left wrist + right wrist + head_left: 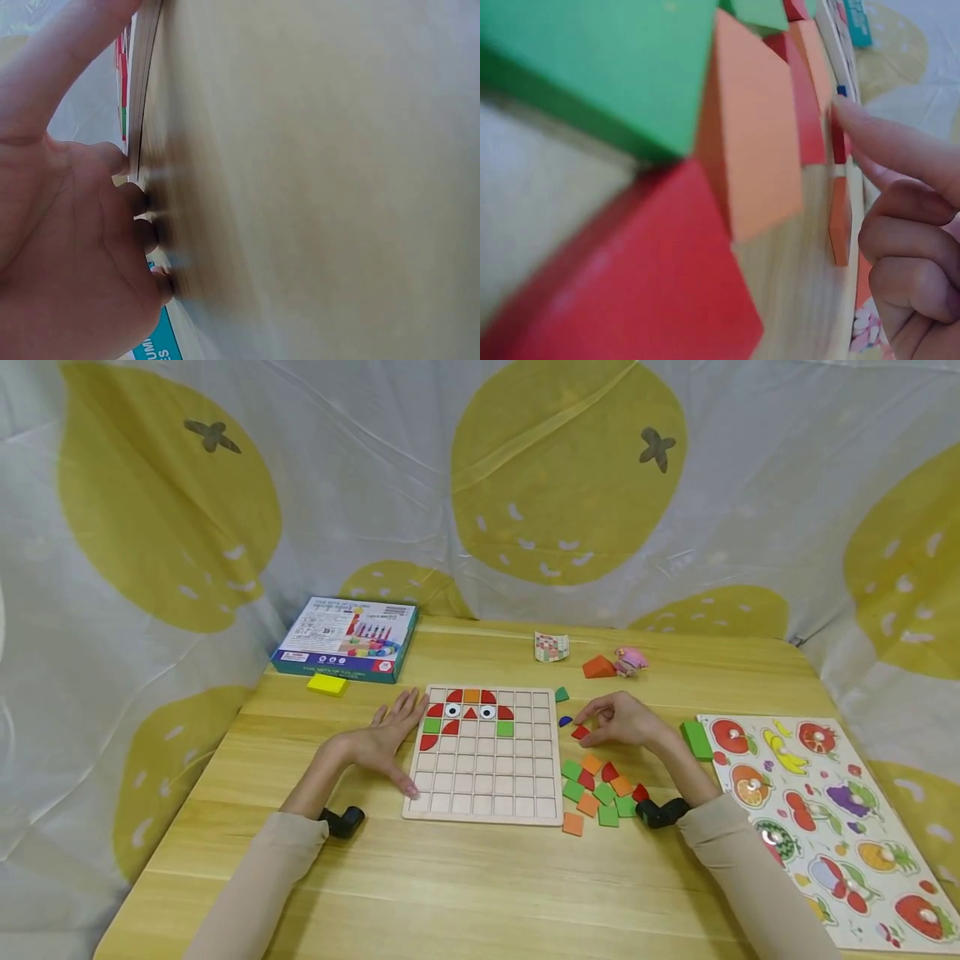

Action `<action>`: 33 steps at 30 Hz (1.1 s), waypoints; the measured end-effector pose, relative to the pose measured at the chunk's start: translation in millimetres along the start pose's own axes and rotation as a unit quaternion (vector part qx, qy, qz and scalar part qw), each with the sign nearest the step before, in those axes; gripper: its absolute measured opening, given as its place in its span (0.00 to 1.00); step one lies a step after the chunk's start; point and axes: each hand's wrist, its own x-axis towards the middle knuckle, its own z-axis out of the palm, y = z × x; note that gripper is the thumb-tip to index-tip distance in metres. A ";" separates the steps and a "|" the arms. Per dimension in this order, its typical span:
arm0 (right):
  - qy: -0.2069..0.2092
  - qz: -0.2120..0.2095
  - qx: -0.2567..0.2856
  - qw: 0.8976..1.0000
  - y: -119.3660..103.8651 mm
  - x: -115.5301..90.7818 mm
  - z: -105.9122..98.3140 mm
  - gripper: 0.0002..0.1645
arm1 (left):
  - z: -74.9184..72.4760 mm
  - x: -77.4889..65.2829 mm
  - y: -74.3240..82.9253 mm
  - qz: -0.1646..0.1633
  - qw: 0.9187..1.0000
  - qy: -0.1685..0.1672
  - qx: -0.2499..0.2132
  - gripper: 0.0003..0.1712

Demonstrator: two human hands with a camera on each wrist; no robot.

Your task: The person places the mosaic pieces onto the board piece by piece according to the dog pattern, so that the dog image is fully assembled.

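A wooden grid board [480, 785] lies mid-table, its upper left cells holding red quarter-round tiles, green and orange square tiles and two eye tiles [487, 712]. My left hand [378, 747] rests along the board's left edge, fingers spread, the thumb touching its lower left corner. To the right of the board, my right hand [622, 720] pinches a red quarter-round tile [580, 732] between thumb and index finger; the same red tile [838, 139] shows at the fingertip in the right wrist view. A blue half-round tile [566, 722] lies just beside these fingertips.
Loose green, orange and red tiles [588, 804] lie below my right hand. A fruit puzzle board [817, 777] and a green block [696, 741] stand at the right. Behind are a boxed set [345, 639], yellow block [327, 685], small picture card [551, 647], orange block [598, 667] and pink toy [631, 661].
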 end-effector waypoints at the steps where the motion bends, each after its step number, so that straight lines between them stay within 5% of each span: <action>1: 0.002 0.006 0.001 1.000 0.9 -0.5 -0.7 0.19 | -0.2 -0.3 0.3 0.000 1.000 -0.001 0.000 0.85; 7: 0.026 0.038 -0.009 0.999 2.9 -1.1 -2.9 0.17 | -0.4 -1.1 0.4 -0.003 1.000 -0.003 0.002 0.84; 14: 0.077 0.007 -0.004 0.997 -26.2 -0.6 12.9 0.15 | 1.4 -1.8 -2.2 -0.002 1.000 -0.003 0.000 0.84; 24: 0.093 0.036 0.041 0.994 -99.5 31.7 94.0 0.15 | 0.8 -1.4 -2.6 0.000 1.000 0.002 0.000 0.85; 33: 0.111 0.041 -0.036 0.992 -124.3 64.7 146.5 0.18 | 0.0 -0.5 -0.8 0.000 1.000 -0.002 0.002 0.84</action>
